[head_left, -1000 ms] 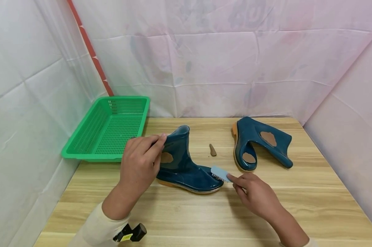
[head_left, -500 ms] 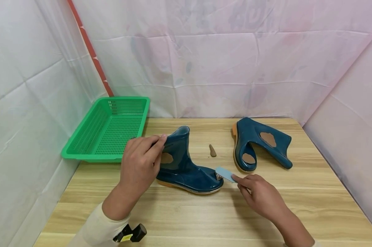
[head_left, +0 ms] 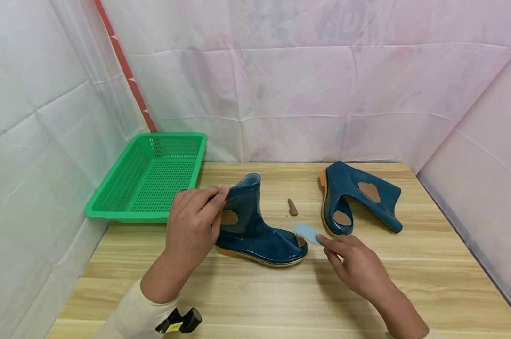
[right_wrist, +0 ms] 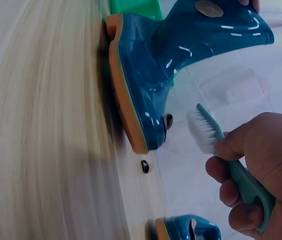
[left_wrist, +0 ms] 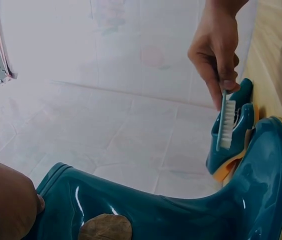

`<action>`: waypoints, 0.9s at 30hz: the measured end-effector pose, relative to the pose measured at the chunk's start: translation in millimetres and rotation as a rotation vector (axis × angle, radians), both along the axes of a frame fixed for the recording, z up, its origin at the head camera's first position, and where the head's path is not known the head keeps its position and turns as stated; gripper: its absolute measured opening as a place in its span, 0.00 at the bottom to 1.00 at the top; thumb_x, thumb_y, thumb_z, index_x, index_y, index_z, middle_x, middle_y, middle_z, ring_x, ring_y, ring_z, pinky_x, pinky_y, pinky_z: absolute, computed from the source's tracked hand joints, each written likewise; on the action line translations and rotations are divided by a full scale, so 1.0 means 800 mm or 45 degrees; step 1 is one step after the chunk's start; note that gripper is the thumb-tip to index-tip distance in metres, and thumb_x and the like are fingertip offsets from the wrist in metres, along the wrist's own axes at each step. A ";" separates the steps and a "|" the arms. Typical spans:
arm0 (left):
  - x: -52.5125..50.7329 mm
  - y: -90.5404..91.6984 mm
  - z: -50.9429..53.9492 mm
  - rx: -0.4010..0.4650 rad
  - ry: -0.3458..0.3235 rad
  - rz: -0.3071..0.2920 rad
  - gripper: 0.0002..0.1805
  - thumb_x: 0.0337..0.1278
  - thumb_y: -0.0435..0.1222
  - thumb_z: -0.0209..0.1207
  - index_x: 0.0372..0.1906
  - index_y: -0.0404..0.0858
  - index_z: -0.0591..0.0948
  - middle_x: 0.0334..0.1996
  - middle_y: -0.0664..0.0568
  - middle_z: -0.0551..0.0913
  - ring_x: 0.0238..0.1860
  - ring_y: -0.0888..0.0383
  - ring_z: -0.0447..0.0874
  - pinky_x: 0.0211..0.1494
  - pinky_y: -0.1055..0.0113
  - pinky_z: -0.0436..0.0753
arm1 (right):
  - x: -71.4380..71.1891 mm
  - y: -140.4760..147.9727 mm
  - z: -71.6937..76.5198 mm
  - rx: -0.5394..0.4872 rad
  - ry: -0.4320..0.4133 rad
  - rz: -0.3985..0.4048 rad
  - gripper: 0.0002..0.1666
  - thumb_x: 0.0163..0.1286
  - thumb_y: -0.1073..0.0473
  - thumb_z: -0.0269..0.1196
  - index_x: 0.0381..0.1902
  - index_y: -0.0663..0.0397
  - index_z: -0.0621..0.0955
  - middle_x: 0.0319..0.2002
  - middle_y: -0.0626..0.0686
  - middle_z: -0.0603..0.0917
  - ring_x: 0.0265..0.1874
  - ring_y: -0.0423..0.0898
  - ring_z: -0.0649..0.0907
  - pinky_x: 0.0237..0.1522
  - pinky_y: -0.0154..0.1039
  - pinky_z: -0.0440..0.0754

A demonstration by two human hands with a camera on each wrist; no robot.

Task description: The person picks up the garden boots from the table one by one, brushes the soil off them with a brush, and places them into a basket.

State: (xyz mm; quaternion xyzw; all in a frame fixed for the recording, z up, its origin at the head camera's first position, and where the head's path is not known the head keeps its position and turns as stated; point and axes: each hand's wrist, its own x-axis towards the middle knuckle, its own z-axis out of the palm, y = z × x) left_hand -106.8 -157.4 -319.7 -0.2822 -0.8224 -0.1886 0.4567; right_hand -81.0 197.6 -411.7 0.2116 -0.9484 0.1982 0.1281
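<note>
A dark teal rubber boot (head_left: pixel 261 240) stands on the wooden table, toe to the right, with a brown patch on its shaft and another on its toe. My left hand (head_left: pixel 193 228) grips the top of its shaft. Between thumb and fingers my right hand (head_left: pixel 359 266) holds a light blue brush (head_left: pixel 308 233) just off the toe patch (head_left: pixel 300 241). In the right wrist view the white bristles of the brush (right_wrist: pixel 203 131) face the boot (right_wrist: pixel 143 80) without touching it, and my right hand (right_wrist: pixel 271 165) wraps its handle.
A second teal boot (head_left: pixel 337 188) with brown patches lies on its side at the right. Behind the first boot lies a small brown piece (head_left: pixel 292 207). The green basket (head_left: pixel 183 218) stands at the back left. White sheeting (head_left: pixel 297 94) encloses the table's back and sides.
The brush was on the boot's toe earlier and is now lifted slightly clear, exposing the toe patch. My left hand and the boot have stayed in place.
</note>
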 end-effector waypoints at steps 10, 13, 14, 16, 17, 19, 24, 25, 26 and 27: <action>0.001 -0.002 0.000 -0.026 -0.003 0.009 0.12 0.66 0.28 0.64 0.52 0.34 0.89 0.41 0.44 0.88 0.37 0.45 0.85 0.40 0.50 0.81 | 0.000 -0.010 0.000 0.050 -0.105 0.043 0.24 0.66 0.66 0.70 0.59 0.45 0.87 0.30 0.33 0.77 0.30 0.36 0.73 0.28 0.31 0.75; 0.002 -0.002 0.000 -0.029 -0.010 0.015 0.12 0.65 0.28 0.65 0.52 0.34 0.88 0.41 0.44 0.88 0.37 0.45 0.85 0.41 0.49 0.81 | 0.000 -0.005 -0.002 0.054 -0.113 0.027 0.24 0.66 0.66 0.70 0.59 0.45 0.87 0.29 0.33 0.75 0.29 0.36 0.71 0.27 0.31 0.73; 0.002 -0.002 0.000 -0.028 -0.008 0.015 0.12 0.65 0.28 0.65 0.52 0.34 0.88 0.41 0.44 0.88 0.37 0.45 0.85 0.41 0.49 0.81 | 0.000 -0.003 -0.003 0.051 -0.114 0.024 0.24 0.66 0.66 0.70 0.59 0.45 0.87 0.29 0.33 0.75 0.29 0.36 0.71 0.27 0.31 0.73; 0.002 -0.001 0.000 -0.022 0.004 0.006 0.12 0.65 0.28 0.65 0.52 0.34 0.88 0.40 0.43 0.88 0.36 0.45 0.85 0.40 0.49 0.81 | 0.001 0.000 -0.005 0.043 -0.116 0.021 0.23 0.66 0.66 0.70 0.59 0.46 0.87 0.29 0.33 0.75 0.28 0.36 0.71 0.26 0.31 0.72; 0.002 -0.001 0.000 -0.017 0.009 0.002 0.13 0.65 0.27 0.65 0.52 0.34 0.88 0.40 0.43 0.88 0.36 0.45 0.85 0.40 0.49 0.81 | 0.001 0.001 -0.005 0.039 -0.116 0.021 0.24 0.66 0.67 0.70 0.59 0.46 0.87 0.29 0.33 0.75 0.28 0.35 0.71 0.26 0.31 0.72; 0.002 0.000 -0.001 -0.009 0.020 -0.007 0.13 0.66 0.27 0.64 0.52 0.34 0.88 0.40 0.43 0.88 0.36 0.44 0.85 0.39 0.49 0.80 | 0.001 0.004 -0.006 0.033 -0.119 0.025 0.24 0.66 0.67 0.70 0.59 0.46 0.87 0.29 0.33 0.76 0.28 0.35 0.71 0.26 0.31 0.73; 0.002 -0.001 -0.002 -0.002 0.013 -0.003 0.13 0.66 0.27 0.65 0.53 0.34 0.88 0.41 0.42 0.88 0.37 0.44 0.85 0.41 0.48 0.81 | 0.000 0.008 -0.006 0.025 -0.144 0.017 0.24 0.66 0.67 0.70 0.60 0.47 0.86 0.29 0.33 0.77 0.28 0.36 0.72 0.27 0.32 0.74; 0.002 -0.001 -0.002 -0.003 0.010 -0.002 0.13 0.65 0.27 0.65 0.53 0.34 0.88 0.41 0.42 0.88 0.37 0.44 0.85 0.41 0.48 0.81 | 0.000 0.008 -0.006 0.025 -0.151 0.011 0.24 0.66 0.67 0.70 0.60 0.47 0.86 0.30 0.33 0.78 0.28 0.36 0.72 0.27 0.32 0.74; 0.003 -0.001 -0.002 -0.004 0.011 0.000 0.13 0.65 0.27 0.65 0.53 0.34 0.88 0.41 0.43 0.88 0.37 0.44 0.85 0.41 0.48 0.81 | 0.000 0.009 -0.005 0.024 -0.158 0.005 0.24 0.66 0.67 0.70 0.60 0.47 0.86 0.30 0.34 0.79 0.28 0.37 0.73 0.28 0.32 0.75; 0.003 -0.002 -0.002 -0.005 0.009 0.001 0.13 0.65 0.27 0.65 0.53 0.34 0.88 0.41 0.43 0.88 0.37 0.44 0.85 0.41 0.48 0.81 | 0.000 0.009 -0.005 0.025 -0.167 -0.002 0.24 0.66 0.67 0.70 0.60 0.47 0.86 0.31 0.35 0.79 0.29 0.37 0.73 0.28 0.32 0.75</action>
